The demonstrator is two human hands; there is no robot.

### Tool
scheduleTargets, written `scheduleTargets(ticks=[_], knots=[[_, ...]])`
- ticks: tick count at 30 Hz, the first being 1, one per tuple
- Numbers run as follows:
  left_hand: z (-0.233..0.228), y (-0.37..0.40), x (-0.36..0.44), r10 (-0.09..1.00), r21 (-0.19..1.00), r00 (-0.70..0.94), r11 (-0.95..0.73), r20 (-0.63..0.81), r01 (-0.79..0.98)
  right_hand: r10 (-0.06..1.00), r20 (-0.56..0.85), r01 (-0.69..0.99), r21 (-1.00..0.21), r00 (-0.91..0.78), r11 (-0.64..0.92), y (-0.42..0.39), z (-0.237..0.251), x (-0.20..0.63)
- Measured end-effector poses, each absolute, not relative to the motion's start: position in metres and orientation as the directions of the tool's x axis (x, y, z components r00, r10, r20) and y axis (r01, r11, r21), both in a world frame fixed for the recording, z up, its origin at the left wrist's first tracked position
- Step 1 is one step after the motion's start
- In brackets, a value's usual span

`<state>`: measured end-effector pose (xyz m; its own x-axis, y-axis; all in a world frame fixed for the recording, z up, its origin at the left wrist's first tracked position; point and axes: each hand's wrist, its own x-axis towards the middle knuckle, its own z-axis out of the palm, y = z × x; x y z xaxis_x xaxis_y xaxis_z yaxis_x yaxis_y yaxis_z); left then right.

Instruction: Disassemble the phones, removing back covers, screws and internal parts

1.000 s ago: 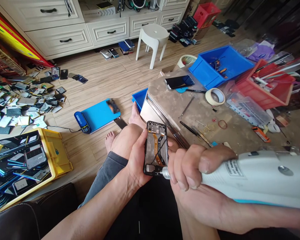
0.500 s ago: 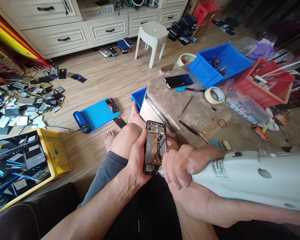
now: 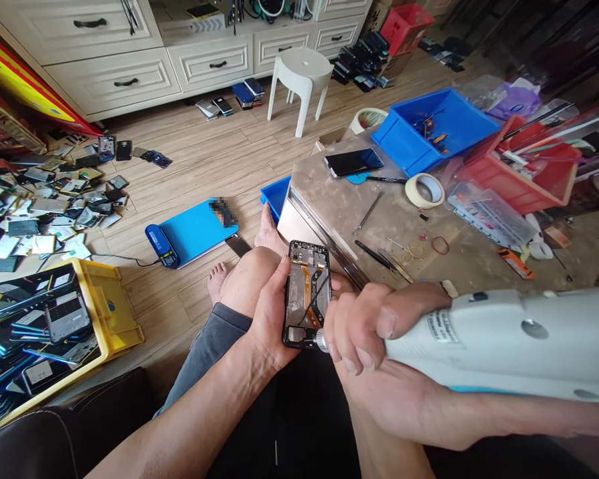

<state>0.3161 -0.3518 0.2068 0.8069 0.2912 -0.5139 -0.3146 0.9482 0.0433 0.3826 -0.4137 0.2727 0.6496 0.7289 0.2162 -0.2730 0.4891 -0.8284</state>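
phone [image 3: 295,293] in l fingers [image 3: 280,271]; r fingers [image 3: 359,326] clench tool [image 3: 499,339], further left vs 1s ago

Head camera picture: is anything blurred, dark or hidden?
Head view: opened phone in the left hand fairly sharp; a pixelated patch hides part of the far end of the blue mat; upper right corner dim and smeared; white tool seemingly stretched toward the right edge.

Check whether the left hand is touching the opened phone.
Touching. The head view shows it plainly: the left hand holds the opened phone, its thumb against the phone's left edge.
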Motion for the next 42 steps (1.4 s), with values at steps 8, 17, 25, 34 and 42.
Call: scheduleTargets(ticks=[8, 17, 25, 34, 42], knots=[[0.19, -0.35, 0.307, 0.256, -0.02, 0.882, 0.958, -0.396, -0.286, 0.683, 0.168, -0.269, -0.832, 0.71, 0.485, -0.42, 0.272, 0.388], [0.193, -0.349, 0.307, 0.249, -0.038, 0.913, 0.961, -0.324, -0.276, 0.692, 0.209, -0.232, -0.843, 0.691, 0.486, -0.423, 0.267, 0.39], [0.192, -0.349, 0.305, 0.234, -0.04, 0.916, 0.965, -0.327, -0.26, 0.704, 0.212, -0.238, -0.843, 0.678, 0.483, -0.423, 0.27, 0.391], [0.195, -0.35, 0.309, 0.228, -0.018, 0.901, 0.967, -0.369, -0.253, 0.709, 0.238, -0.227, -0.839, 0.664, 0.495, -0.419, 0.268, 0.39], [0.192, -0.352, 0.308, 0.223, -0.018, 0.891, 0.968, -0.395, -0.251, 0.713, 0.257, -0.236, -0.825, 0.652, 0.514, -0.418, 0.267, 0.39]])
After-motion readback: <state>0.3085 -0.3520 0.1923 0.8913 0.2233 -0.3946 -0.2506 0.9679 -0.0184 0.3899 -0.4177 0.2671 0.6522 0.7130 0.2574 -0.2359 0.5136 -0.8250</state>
